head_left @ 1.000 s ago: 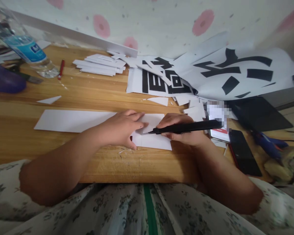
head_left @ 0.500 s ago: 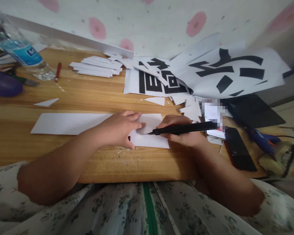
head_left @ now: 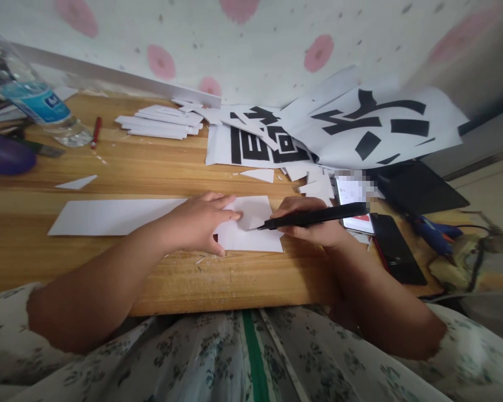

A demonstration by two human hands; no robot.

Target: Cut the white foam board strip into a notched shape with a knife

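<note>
A long white paper strip (head_left: 109, 216) lies flat on the wooden table (head_left: 151, 167). My left hand (head_left: 201, 223) presses down on its right part, fingers stretched out flat. My right hand (head_left: 314, 226) is closed around a black craft knife (head_left: 314, 216), whose tip touches the paper just right of my left fingertips. The knife lies nearly level, pointing left.
Printed sheets with big black characters (head_left: 360, 128) pile at the back right. A stack of white strips (head_left: 159, 120) lies behind. A water bottle (head_left: 33, 100) and a red pen (head_left: 95, 131) stand at the back left. Phones (head_left: 396, 248) and blue pliers (head_left: 438, 234) lie right. Paper scraps are scattered about.
The view has shifted slightly; both hands stay on the paper, and the knife tip has barely moved along it.
</note>
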